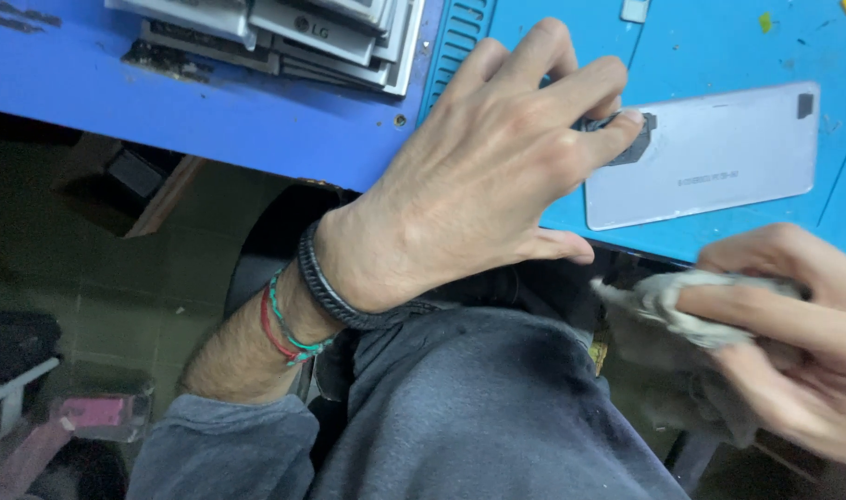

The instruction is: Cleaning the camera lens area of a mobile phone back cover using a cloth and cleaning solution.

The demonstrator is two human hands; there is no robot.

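My left hand (483, 176) reaches over the blue work mat (719, 56), its fingertips pinched on a small dark part (631, 139) at the near corner of a silver phone back cover (719, 157) that lies flat on the mat. Black and coloured bracelets circle the left wrist. My right hand (793, 333) is below the bench edge at the lower right, closed around a crumpled grey-white cloth (668, 301).
A pile of several flat phone parts and screens (284, 32) lies at the back on the blue bench top (210, 111). My grey-trousered lap (478, 407) fills the lower middle. The floor to the left is dark, with a pink object (94, 412).
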